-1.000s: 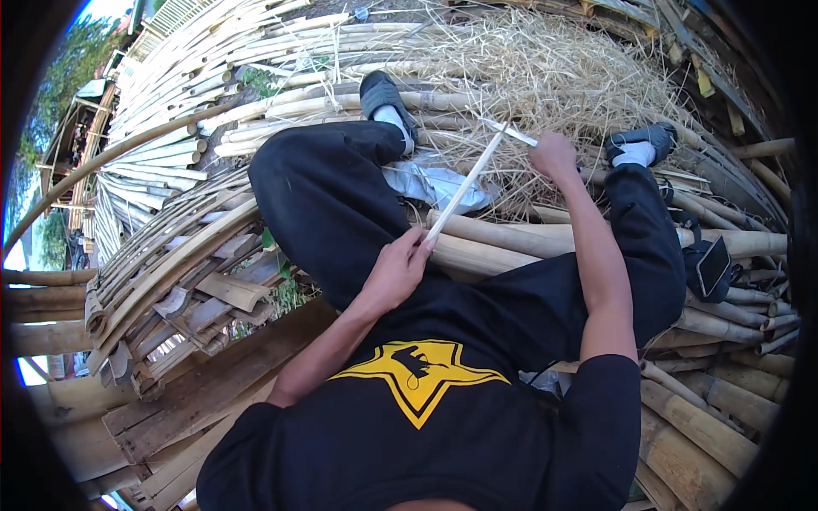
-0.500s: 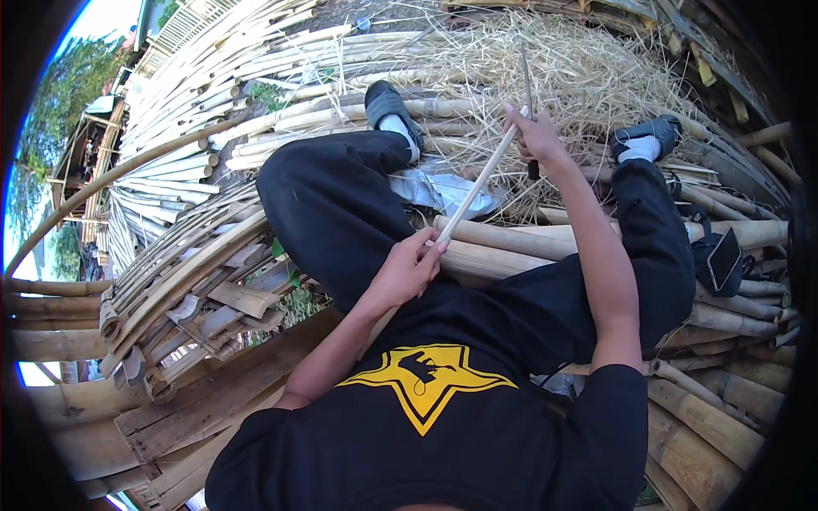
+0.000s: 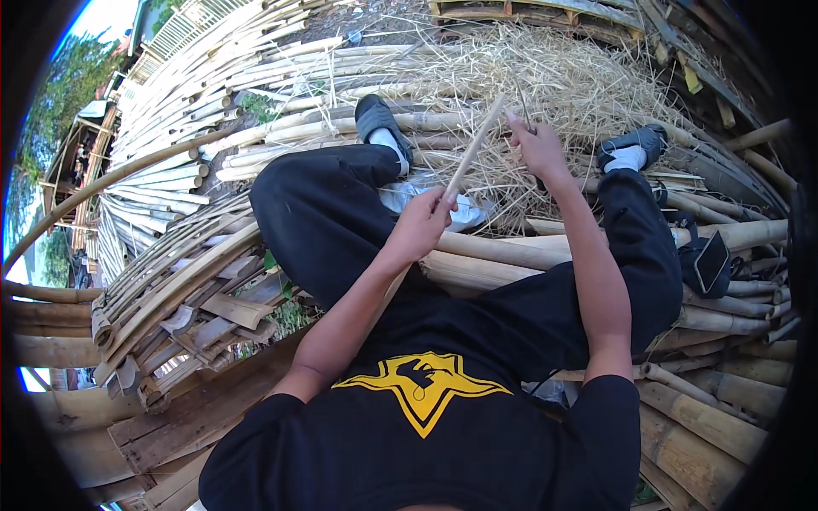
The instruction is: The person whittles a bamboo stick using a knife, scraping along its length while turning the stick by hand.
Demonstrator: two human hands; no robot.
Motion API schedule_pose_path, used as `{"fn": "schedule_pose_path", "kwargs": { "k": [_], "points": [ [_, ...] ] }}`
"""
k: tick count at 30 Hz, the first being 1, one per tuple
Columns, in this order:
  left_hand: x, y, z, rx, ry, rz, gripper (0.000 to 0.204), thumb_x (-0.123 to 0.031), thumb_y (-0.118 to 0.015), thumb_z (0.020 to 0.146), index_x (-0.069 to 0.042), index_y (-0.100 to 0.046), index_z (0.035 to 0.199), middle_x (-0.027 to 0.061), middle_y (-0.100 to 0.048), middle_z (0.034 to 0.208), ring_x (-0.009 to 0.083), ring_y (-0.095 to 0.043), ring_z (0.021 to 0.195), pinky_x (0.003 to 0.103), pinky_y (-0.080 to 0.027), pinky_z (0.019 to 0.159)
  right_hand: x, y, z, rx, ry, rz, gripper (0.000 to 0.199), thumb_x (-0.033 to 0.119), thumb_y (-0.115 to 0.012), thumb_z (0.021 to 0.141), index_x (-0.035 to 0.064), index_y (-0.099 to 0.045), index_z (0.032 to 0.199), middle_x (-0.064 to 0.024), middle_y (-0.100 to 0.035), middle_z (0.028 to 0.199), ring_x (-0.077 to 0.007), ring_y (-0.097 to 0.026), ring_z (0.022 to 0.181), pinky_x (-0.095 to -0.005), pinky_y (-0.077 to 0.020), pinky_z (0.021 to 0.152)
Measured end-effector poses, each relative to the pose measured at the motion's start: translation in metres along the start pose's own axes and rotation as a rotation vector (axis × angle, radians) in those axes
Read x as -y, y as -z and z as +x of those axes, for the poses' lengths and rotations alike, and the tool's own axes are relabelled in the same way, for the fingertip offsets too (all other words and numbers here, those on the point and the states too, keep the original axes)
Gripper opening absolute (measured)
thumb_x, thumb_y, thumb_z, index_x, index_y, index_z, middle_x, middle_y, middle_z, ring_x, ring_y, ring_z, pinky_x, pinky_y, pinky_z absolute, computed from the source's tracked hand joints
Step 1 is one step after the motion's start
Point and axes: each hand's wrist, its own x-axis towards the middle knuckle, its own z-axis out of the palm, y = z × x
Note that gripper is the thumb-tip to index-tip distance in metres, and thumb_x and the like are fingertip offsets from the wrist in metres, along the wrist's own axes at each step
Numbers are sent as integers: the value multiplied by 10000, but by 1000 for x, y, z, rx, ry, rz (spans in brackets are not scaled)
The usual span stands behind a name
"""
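A pale, slim bamboo strip (image 3: pixel 475 153) slants up and away from my left hand (image 3: pixel 423 223), whose fingers are wrapped round its near end. My right hand (image 3: pixel 538 152) grips a knife (image 3: pixel 522 98). Its thin blade points away from me and is hard to make out against the straw; most of the handle is hidden in my fist. The strip's far end stands just left of the blade, with a small gap between the strip and my right hand. Beneath both hands, bamboo poles (image 3: pixel 494 249) lie between my legs.
A heap of pale shavings (image 3: pixel 562 77) spreads beyond my hands. A whitish plastic sheet (image 3: pixel 464 219) lies near my left foot. Long bamboo poles (image 3: pixel 162 128) stretch away at the left, with split bamboo pieces (image 3: pixel 234 311) nearer. A phone (image 3: pixel 711 262) rests beside my right leg.
My left hand has moved up and slightly right with the strip. The strip's far end has come away from my right hand and now points past it.
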Motion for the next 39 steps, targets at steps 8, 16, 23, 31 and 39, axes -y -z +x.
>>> {"fn": "schedule_pose_path", "kwargs": {
  "k": [8, 16, 23, 31, 39],
  "points": [
    [-24, 1, 9, -286, -255, 583, 187, -118, -468, 926, 37, -539, 850, 235, -577, 700, 398, -580, 644, 457, -423, 581, 13, -34, -42, 225, 187, -580, 362, 322, -590, 795, -34, -652, 769, -271, -635, 797, -407, -637, 786, -477, -508, 733],
    [-7, -7, -6, -266, -153, 602, 168, -121, -479, 922, 31, -516, 859, 275, -555, 683, 469, -548, 690, 518, -398, 600, 1, -39, -36, 351, 222, -668, 272, 218, -586, 729, -26, -663, 823, -254, -644, 836, -397, -641, 817, -447, -521, 750],
    [0, -5, -69, -234, -9, 539, 190, -114, -474, 921, 42, -515, 819, 289, -542, 663, 472, -551, 685, 524, -405, 595, -106, 24, 53, -108, -258, -593, 293, 210, -548, 759, -11, -679, 901, -242, -659, 921, -369, -647, 909, -441, -515, 791],
    [8, 14, -35, -135, 86, 205, 250, -198, -447, 967, -1, -551, 853, 44, -478, 585, 109, -456, 538, 289, -380, 509, -79, 18, 49, -58, -171, -580, 397, 285, -546, 804, -65, -630, 972, -290, -634, 938, -411, -626, 887, -453, -482, 782],
    [-7, 16, -7, 7, 248, -345, 190, -243, -389, 1006, -85, -469, 938, -55, -315, 545, 31, -221, 389, 196, -172, 335, 12, -53, -41, 357, 186, -630, 296, 223, -576, 752, -48, -655, 841, -272, -641, 833, -390, -646, 812, -458, -520, 752]
  ]
}}
